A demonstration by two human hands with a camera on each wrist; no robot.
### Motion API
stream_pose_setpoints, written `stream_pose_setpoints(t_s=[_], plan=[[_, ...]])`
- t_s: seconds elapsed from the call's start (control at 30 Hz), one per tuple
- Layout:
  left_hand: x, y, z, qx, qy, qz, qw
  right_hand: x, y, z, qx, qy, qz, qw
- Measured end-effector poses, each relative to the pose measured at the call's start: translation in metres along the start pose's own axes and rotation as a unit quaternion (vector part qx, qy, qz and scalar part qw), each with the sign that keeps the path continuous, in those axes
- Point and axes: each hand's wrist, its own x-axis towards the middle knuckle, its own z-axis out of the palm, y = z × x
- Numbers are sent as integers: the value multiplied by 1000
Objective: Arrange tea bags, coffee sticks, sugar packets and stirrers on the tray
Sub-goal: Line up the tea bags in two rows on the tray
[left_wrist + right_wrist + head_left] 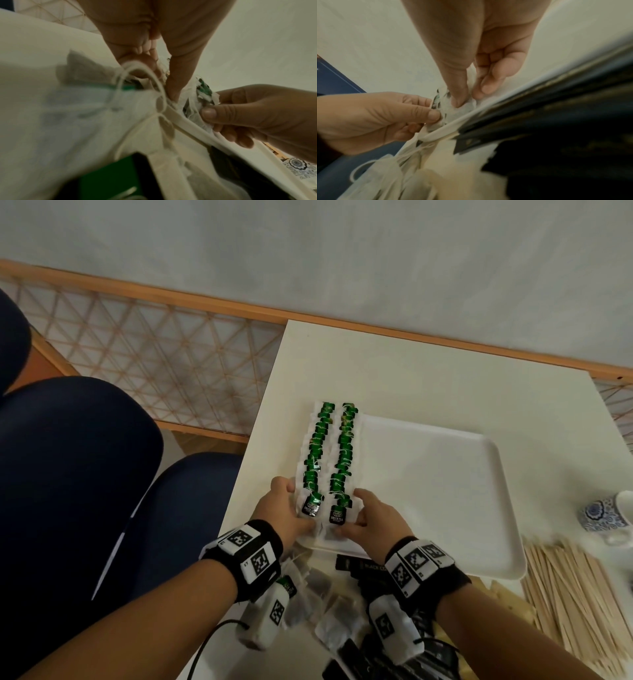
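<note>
Both hands, left hand (284, 508) and right hand (373, 517), pinch tea bags (337, 453) at the tray (445, 474) edge; nudge rows straight, gently.

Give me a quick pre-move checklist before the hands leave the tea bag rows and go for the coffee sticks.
1. Two tea bag rows lie straight along the tray's left side: ok.
2. Left hand pinches the nearest bag of the left row: not ok, release first.
3. Right hand pinches the nearest bag of the right row: not ok, release first.
4. Bare room on the tray right of the rows: ok.
5. Black coffee sticks lie near the tray's front edge: ok.
6. Sugar packets located: cannot tell.
</note>
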Motion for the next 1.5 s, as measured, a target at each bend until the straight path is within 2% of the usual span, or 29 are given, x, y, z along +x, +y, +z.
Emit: stream_pose_setpoints(t_s=[0.1,0.23,0.37,0.47,0.53,0.73,0.87,1.0,1.13,1.2,1.27,1.37,1.43,1.5], plan=[[1,-1,0,0,1,-2,1000,3,0,3,14,-1,-34,999],[3,-1,-1,-3,8,0,1000,6,5,1,27,10,-43,999],[6,-1,-5,-6,-4,-6,1000,8,3,0,30,-9,-57,998],[10,2,-13,-4,12,-13,1000,7,9,-12,24,-27,-30,999],[17,5,-16,-44,24,-22,998,10,15,-22,19,-22,-14,999],[32,33,-18,-190,-65,-27,979,52,6,-31,94,22,27,995],[37,39,-15,-179,-89,-21,980,77,2,-25,52,9,-22,998],[40,39,-15,-172,-85,-21,981,86,3,-32,29,40,-16,999],[38,36,-20,-163,-68,-8,984,77,0,-37,21,34,-15,999],[34,27,-28,-123,-23,5,992,60,5,-43,42,49,22,998],[25,11,-39,-19,17,20,999,37,11,-45,49,97,0,994],[7,-11,-47,157,-16,23,987,-2,16,-35,26,131,-88,987],[-4,-19,-44,211,-49,19,976,-23,19,-24,-5,116,-129,985],[-11,-23,-37,233,-51,22,971,-44,16,-13,-42,79,-150,985]])
